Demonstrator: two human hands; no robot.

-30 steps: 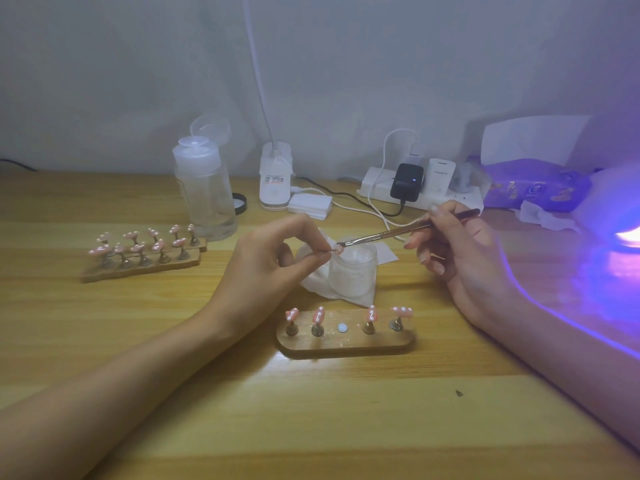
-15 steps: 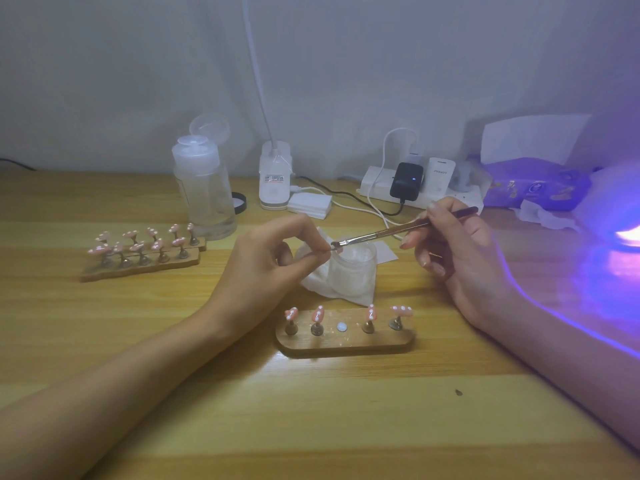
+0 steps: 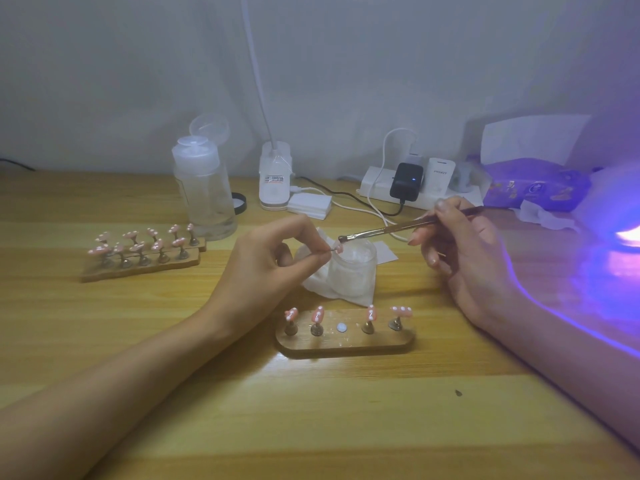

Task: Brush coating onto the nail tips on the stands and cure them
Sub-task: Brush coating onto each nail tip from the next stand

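My left hand (image 3: 266, 261) pinches a small metal peg with a pink nail tip (image 3: 338, 248) on its end, held over a frosted jar (image 3: 353, 271). My right hand (image 3: 464, 251) grips a thin brush (image 3: 408, 227), its bristles touching the held tip. In front lies a wooden stand (image 3: 346, 342) carrying several pink tips with white dots and one bare middle slot. A second wooden stand (image 3: 138, 265) full of pink tips sits at the left.
A glowing purple curing lamp (image 3: 620, 237) is at the right edge. A clear pump bottle (image 3: 204, 188), a white lamp base (image 3: 275, 178), a power strip with chargers (image 3: 408, 188), a purple wipes pack (image 3: 533, 188) and white tissue line the back of the wooden table.
The brush tip has shifted slightly along the held nail tip, and my right hand has moved a little. The left hand stays nearly still.
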